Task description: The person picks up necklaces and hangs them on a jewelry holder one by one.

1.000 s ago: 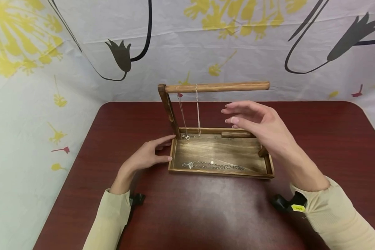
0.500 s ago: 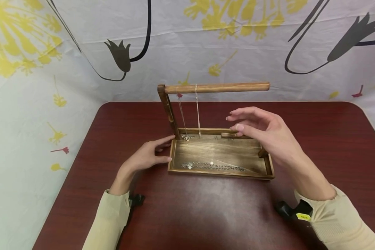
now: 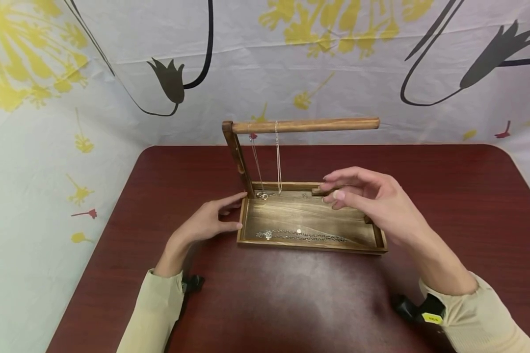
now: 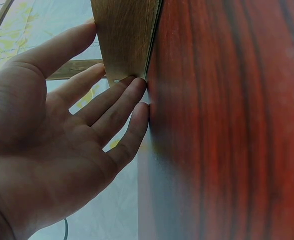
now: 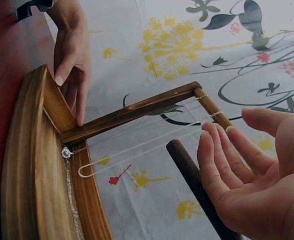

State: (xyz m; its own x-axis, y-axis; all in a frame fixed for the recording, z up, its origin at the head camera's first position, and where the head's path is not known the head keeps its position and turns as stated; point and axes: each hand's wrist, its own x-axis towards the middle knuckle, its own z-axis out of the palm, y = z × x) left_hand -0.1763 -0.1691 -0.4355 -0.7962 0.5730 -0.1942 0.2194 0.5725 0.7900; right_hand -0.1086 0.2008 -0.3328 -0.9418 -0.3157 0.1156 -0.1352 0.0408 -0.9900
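A wooden jewellery stand has a shallow tray (image 3: 309, 215), an upright post (image 3: 237, 158) at its left end and a long bar (image 3: 331, 125) on top. Two thin chain necklaces (image 3: 279, 162) hang from the bar's left part. In the tray's front lies a thicker silver chain necklace (image 3: 311, 236). My left hand (image 3: 204, 220) touches the tray's left end with thumb and fingertips. My right hand (image 3: 373, 201), fingers loosely bent and nothing between them, hovers over the tray's back right, partly hiding a shorter peg (image 3: 319, 192). The right wrist view shows that peg's dark end (image 5: 179, 155) beside the fingers.
The stand sits on a dark red table (image 3: 291, 294). Behind it hangs a white cloth (image 3: 335, 73) printed with flowers. A small sparkly piece (image 3: 305, 195) lies near the tray's back wall.
My right hand has come down from below the long bar to the short peg, shifting a little to the right. My left hand stays at the tray's end.
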